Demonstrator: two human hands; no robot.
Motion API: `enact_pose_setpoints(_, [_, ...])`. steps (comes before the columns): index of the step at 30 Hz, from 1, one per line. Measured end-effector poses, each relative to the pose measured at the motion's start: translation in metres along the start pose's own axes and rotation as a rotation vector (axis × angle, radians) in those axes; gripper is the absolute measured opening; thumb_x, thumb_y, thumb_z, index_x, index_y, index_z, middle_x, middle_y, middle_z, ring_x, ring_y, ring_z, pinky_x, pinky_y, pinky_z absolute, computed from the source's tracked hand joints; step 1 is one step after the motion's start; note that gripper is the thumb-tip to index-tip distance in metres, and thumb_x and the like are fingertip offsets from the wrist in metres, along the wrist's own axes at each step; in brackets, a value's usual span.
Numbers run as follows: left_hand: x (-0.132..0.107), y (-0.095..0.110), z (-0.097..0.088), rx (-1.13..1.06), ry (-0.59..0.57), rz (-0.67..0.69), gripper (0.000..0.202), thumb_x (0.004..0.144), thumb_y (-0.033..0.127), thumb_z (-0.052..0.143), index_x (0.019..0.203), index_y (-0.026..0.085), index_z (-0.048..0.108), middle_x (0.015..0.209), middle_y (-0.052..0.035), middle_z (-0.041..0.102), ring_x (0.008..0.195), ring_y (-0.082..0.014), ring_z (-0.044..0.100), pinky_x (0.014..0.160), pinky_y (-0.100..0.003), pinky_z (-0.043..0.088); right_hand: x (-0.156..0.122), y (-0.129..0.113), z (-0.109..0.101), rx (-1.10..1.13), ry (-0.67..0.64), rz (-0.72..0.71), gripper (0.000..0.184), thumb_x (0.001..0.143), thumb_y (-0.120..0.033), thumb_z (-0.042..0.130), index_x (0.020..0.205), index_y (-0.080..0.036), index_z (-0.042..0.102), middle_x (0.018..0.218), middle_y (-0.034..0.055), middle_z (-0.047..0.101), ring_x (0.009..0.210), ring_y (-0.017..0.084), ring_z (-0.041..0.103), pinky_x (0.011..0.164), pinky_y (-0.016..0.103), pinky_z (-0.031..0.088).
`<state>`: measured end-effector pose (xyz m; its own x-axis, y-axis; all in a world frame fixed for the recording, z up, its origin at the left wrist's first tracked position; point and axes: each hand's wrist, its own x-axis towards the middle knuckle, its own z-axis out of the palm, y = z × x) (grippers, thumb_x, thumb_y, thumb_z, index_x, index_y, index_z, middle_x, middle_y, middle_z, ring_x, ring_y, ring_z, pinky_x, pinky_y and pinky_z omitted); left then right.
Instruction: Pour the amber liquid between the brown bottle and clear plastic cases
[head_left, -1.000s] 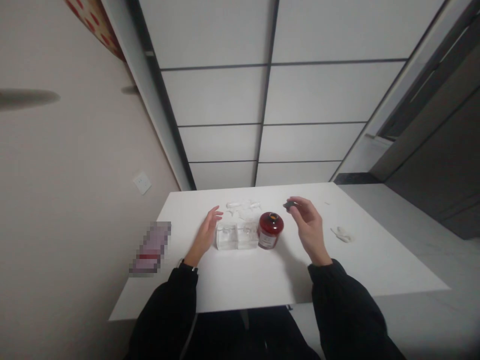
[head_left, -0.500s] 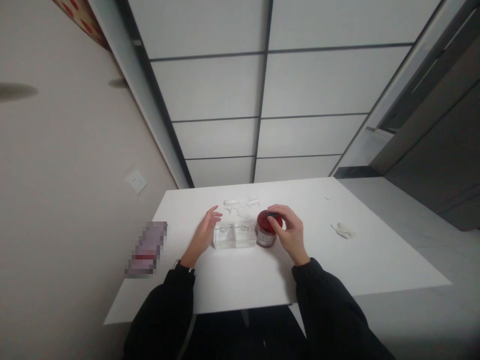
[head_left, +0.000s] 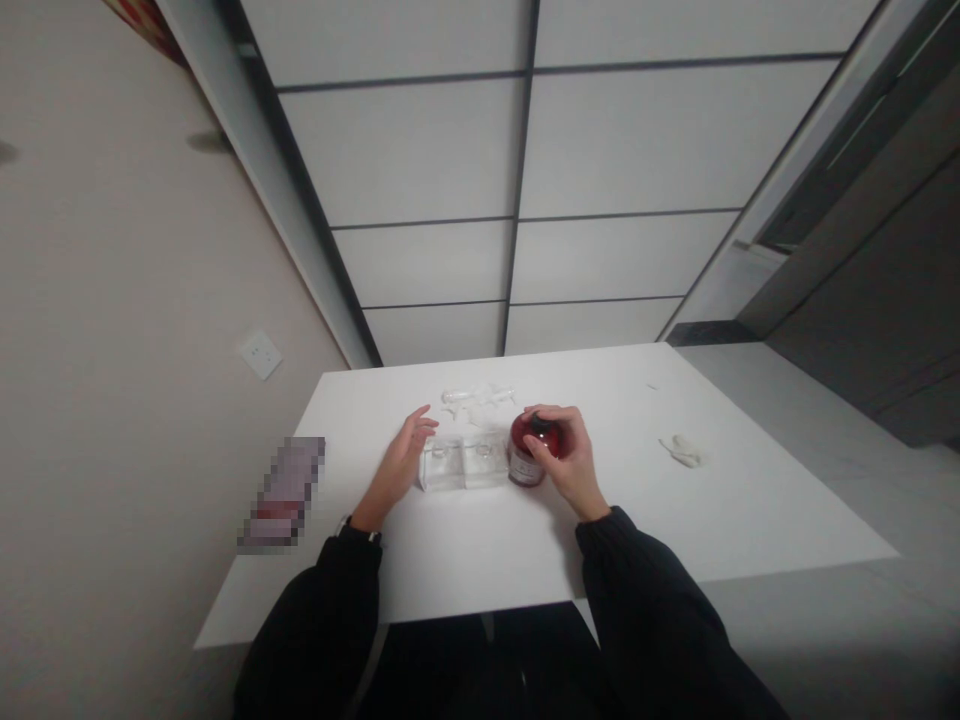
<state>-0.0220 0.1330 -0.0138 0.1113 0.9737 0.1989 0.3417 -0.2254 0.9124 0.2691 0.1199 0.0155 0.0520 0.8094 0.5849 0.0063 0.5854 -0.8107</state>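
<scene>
My right hand (head_left: 561, 462) grips the top of a dark red jar (head_left: 523, 458), its fingers curled around a small dark cap (head_left: 540, 426) on the jar's mouth. My left hand (head_left: 399, 462) rests open on the white table (head_left: 465, 560), fingertips beside a clear rectangular box (head_left: 450, 466) with two compartments. The box stands just left of the jar. Behind it lie several clear glass or plastic pieces (head_left: 477, 398). The jar's lower front is partly hidden by my right hand.
A crumpled white tissue (head_left: 682, 450) lies on the table's right side. A blurred, pixelated packet (head_left: 283, 495) sits at the table's left edge, near the wall with a wall socket (head_left: 261, 354). Grey floor lies beyond the right edge.
My right hand has come down from above and to the right of the jar, carrying the dark cap, and now grips the jar's top. My left hand has hardly moved.
</scene>
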Motion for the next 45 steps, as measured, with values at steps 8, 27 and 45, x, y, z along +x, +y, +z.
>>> enact_pose_setpoints(8, [-0.001,0.001,0.000,0.012,0.011,-0.012,0.073,0.102,0.075,0.036,0.150,0.022,0.047,0.128,-0.0129,0.067,0.113,-0.0273,0.068,0.106,-0.045,0.050,0.006,-0.003,-0.002,0.040,0.008,0.021,0.022,0.095,-0.044,0.074,0.104,-0.027,0.065,0.113,0.0090,0.075,0.113,0.027,0.071,0.102,0.049,0.056])
enact_pose_setpoints(27, [-0.003,0.006,-0.001,0.026,0.007,-0.005,0.067,0.104,0.072,0.038,0.149,0.023,0.047,0.129,-0.0117,0.067,0.115,-0.0263,0.067,0.108,-0.044,0.049,0.011,-0.008,0.008,0.001,0.044,0.106,0.028,0.095,-0.052,0.070,0.100,-0.025,0.067,0.088,0.0030,0.074,0.087,0.023,0.072,0.087,0.040,0.056])
enact_pose_setpoints(45, [-0.004,0.008,-0.002,0.020,-0.013,-0.032,0.070,0.103,0.073,0.037,0.149,0.023,0.050,0.132,-0.0128,0.067,0.116,-0.0276,0.068,0.108,-0.044,0.050,0.008,-0.008,0.003,-0.013,-0.012,0.057,0.038,0.103,-0.058,0.054,0.105,-0.026,0.073,0.093,0.0062,0.075,0.096,0.028,0.070,0.093,0.046,0.054])
